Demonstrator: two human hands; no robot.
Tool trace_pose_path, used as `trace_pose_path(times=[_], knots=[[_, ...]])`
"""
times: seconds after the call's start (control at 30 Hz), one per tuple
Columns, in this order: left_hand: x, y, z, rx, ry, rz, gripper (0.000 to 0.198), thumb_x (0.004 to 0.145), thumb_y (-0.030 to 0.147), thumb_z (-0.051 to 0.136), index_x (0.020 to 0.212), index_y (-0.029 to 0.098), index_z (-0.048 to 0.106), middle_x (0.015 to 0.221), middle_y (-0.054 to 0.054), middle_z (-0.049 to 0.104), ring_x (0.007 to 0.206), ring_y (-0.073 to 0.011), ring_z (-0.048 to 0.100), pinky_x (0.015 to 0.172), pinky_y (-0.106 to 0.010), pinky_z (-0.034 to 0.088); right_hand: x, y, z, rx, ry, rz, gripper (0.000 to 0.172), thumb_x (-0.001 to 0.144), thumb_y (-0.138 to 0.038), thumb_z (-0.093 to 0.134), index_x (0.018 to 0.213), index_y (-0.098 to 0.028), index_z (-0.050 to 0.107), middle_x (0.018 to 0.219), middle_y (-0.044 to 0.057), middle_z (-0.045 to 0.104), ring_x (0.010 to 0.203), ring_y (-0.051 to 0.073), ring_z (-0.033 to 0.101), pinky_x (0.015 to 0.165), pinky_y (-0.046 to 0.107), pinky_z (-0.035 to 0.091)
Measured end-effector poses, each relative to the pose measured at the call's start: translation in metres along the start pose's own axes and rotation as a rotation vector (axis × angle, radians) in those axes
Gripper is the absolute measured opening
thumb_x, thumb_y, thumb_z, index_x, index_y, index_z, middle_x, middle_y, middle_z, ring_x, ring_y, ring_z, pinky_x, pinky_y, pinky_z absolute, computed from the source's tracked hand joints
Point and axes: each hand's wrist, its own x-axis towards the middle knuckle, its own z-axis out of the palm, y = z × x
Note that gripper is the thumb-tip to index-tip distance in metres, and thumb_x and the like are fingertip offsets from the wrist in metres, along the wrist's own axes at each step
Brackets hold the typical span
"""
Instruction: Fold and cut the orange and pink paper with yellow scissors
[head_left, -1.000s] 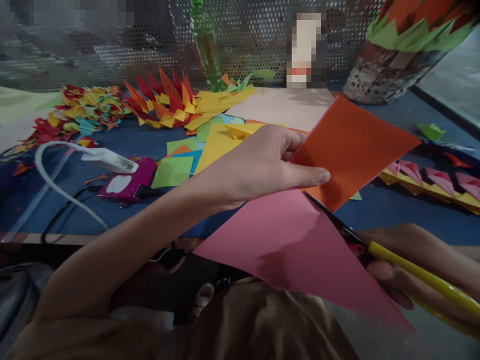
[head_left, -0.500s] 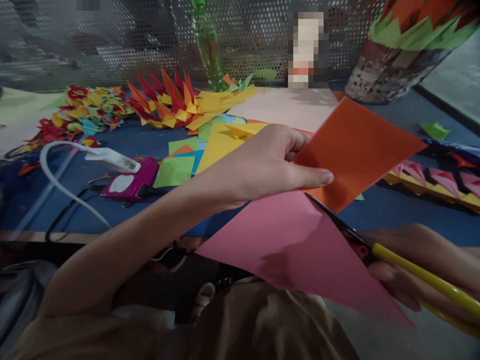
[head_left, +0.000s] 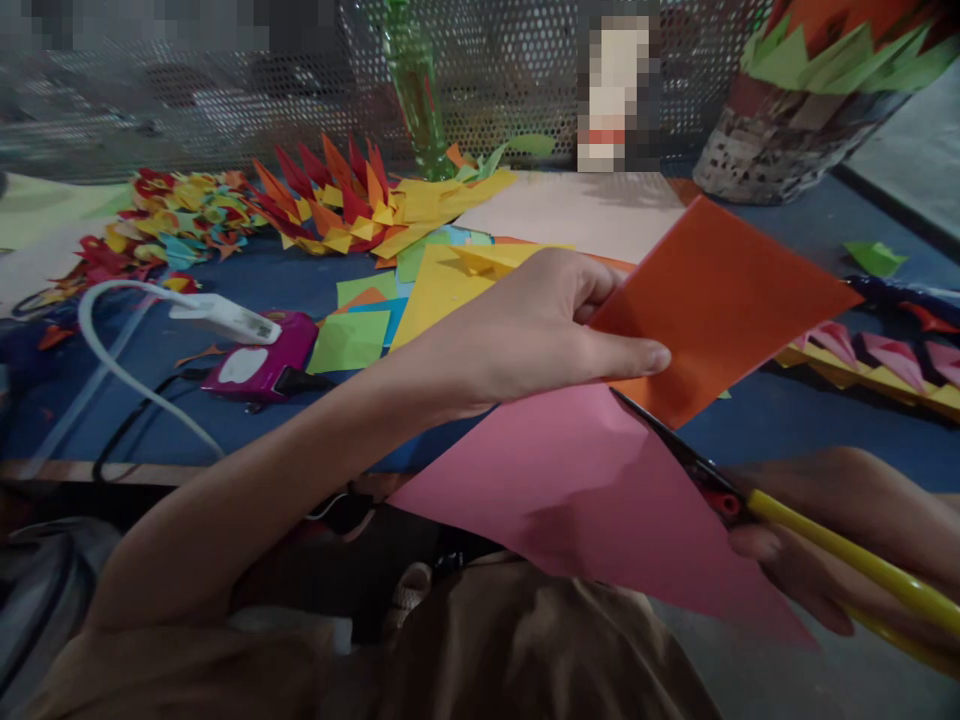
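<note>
My left hand (head_left: 570, 335) pinches an orange paper square (head_left: 727, 310) between thumb and fingers, above the table edge. A sheet of pink paper (head_left: 570, 490) hangs below it, over my lap, its upper corner under my left hand. My right hand (head_left: 847, 550), at the lower right, is closed around the yellow handles of a pair of scissors (head_left: 832, 560). The dark blades lie along the lower edge of the orange paper, between it and the pink sheet. Their tips end just below my left thumb.
On the blue table (head_left: 247, 430) are a purple adapter (head_left: 262, 360) with a white plug, loose coloured paper (head_left: 352, 340), and a red and orange folded-paper piece (head_left: 337, 200). Behind stand a green bottle (head_left: 416, 90) and a paper-woven pot (head_left: 787, 130). A pink and yellow folded chain (head_left: 892, 365) lies right.
The orange paper has tilted slightly and its right corner sits a little farther right. My right hand and the scissors have shifted very slightly; both hands keep their hold.
</note>
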Motion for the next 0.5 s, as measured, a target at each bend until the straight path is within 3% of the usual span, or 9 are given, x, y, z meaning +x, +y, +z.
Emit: trace_pose_path(times=[0.1, 0.3, 0.5], knots=[[0.000, -0.001, 0.000, 0.007, -0.006, -0.002, 0.013, 0.095, 0.026, 0.075, 0.104, 0.025, 0.083, 0.107, 0.001, 0.083, 0.109, -0.0258, 0.078, 0.088, -0.032, 0.059, -0.005, 0.012, 0.000, 0.006, -0.130, 0.060, 0.036, 0.104, -0.053, 0.063, 0.077, -0.029, 0.063, 0.048, -0.004, 0.059, 0.042, 0.018, 0.057, 0.050, 0.034, 0.043], [-0.002, 0.001, 0.000, 0.067, -0.010, 0.002, 0.014, 0.096, 0.029, 0.073, 0.106, 0.024, 0.082, 0.104, 0.000, 0.081, 0.108, -0.0268, 0.077, 0.089, -0.036, 0.061, -0.006, 0.015, -0.003, -0.038, -0.136, 0.042, 0.040, 0.107, -0.054, 0.056, 0.076, -0.029, 0.058, 0.052, -0.003, 0.061, 0.047, 0.018, 0.060, 0.055, 0.035, 0.044], [-0.002, 0.003, 0.001, 0.083, -0.004, 0.000, 0.012, 0.096, 0.029, 0.073, 0.102, 0.023, 0.081, 0.100, -0.001, 0.081, 0.088, -0.0213, 0.075, 0.073, -0.032, 0.057, -0.002, 0.011, -0.004, -0.073, -0.126, 0.002, 0.041, 0.108, -0.051, 0.056, 0.074, -0.028, 0.058, 0.055, -0.003, 0.062, 0.047, 0.017, 0.059, 0.055, 0.034, 0.042]])
